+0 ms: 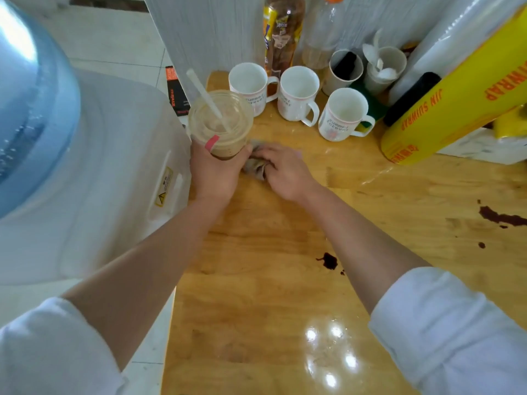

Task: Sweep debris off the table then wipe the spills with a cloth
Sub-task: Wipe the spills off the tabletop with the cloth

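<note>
Left hand (214, 172) curled in grip, right hand (285, 172) palm-down (both arms outstretched)

Cloth (254, 164) mostly under right hand (281, 171).

Left hand (214, 173) grips iced-coffee cup (221, 125); right hand (285, 171) presses cloth (254, 163) on table (256, 309).

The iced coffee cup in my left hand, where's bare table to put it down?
Bare wood lies between your forearms, short of the small dark spill. The back, around the three mugs and yellow wrap box, is crowded. The right edge carries a larger spill.
</note>
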Tool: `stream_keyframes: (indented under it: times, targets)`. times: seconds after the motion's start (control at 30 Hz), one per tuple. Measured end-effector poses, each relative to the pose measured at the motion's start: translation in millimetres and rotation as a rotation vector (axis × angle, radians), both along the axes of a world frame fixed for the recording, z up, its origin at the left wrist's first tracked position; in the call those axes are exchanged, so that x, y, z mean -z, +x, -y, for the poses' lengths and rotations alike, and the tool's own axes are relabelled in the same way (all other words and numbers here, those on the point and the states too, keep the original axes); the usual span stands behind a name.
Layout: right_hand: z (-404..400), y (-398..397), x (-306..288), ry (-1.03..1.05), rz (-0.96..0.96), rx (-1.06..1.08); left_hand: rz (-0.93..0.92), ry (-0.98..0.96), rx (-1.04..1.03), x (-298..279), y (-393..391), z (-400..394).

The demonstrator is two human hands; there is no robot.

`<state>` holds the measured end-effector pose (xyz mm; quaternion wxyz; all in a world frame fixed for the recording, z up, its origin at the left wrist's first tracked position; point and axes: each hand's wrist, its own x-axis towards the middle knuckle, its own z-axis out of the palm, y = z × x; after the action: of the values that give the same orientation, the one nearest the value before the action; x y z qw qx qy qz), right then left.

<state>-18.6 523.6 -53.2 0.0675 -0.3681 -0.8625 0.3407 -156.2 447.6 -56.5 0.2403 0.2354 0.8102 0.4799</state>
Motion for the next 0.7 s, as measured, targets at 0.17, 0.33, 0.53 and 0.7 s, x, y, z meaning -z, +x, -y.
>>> stream_keyframes:
  times: [0.17, 0.33, 0.53, 0.7]
  targets:
    - [-22, 19, 4, 0.034, 0.068, 0.24, 0.026, -0.007, 0.057, -6, 0, 2]
    - [-19, -18, -4, 0.064, 0.075, 0.089, -0.013, 0.041, 0.084, -18, -5, -8]
    - [-5, 90, -4, -0.093, -0.002, 0.281, 0.02, 0.012, 0.196, -18, 14, -36]
    - [-27, 194, -5, -0.001, 0.09, 0.656, 0.019, 0.008, 0.251, -6, 44, -61]
